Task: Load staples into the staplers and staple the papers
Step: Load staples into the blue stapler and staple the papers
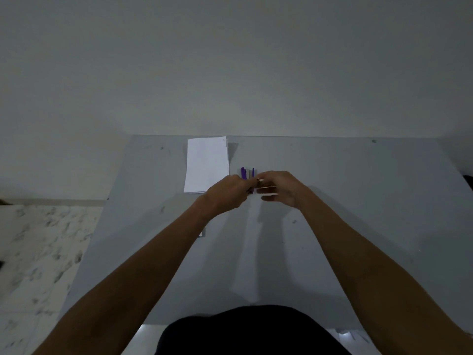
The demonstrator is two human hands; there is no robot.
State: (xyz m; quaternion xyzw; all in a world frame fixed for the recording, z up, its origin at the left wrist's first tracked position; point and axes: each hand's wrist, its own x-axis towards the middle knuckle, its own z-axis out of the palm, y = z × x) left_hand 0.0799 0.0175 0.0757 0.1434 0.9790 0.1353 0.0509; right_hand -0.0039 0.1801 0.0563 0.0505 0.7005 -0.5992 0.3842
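Head view, looking forward and down: a flat grey rectangular table (358,201) fills the middle of the scene, its far edge meeting a plain pale wall (230,60). Landmark: a stack of white rectangular paper sheets (206,163) lying flat near the table's far edge, long side running away from the viewer. Just beside the right edge of the paper stack stands a small purple-and-grey plastic stapler (247,173); only its far end shows above the knuckles, so whether it rests on the table or is lifted cannot be told. Left hand (226,192), at the near right corner of the paper stack, is curled closed around the stapler's lower part. Right hand (280,188), further right of the paper stack, has its fingers bent inward toward the left hand; thumb and forefinger pinch a small pale object (261,180) at the stapler, too blurred to identify. Both hands meet at the stapler, fingertips touching or nearly so. Bare forearms extend from the lower corners. Nearer the viewer than the paper stack, a small grey object (202,233) is partly hidden beneath the left forearm. Left of the table lies mottled white flooring (38,252).
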